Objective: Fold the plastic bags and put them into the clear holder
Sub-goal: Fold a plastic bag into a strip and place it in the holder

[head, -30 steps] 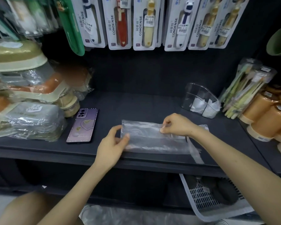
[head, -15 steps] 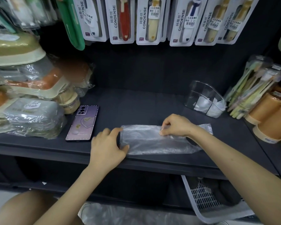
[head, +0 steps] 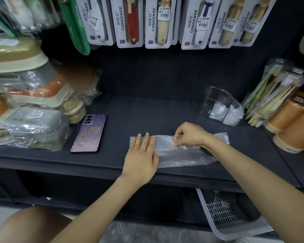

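Soft, even indoor light from above and in front. The dark shelf (head: 147,116) and back wall soak it up, so the middle reads dim. The hanging packs (head: 158,23) up top are brightest, with white glare on their plastic. Bright streaks on the wrapped boxes (head: 35,123) at left, faint sheen on the bag (head: 181,155). Small dark shadow behind the right hand (head: 189,135), at the wrist. Centre is sharp. A smeared brownish patch sits above the boxes, and the corners are soft. Fisheye bend: shelf edge bows, packs lean outward.
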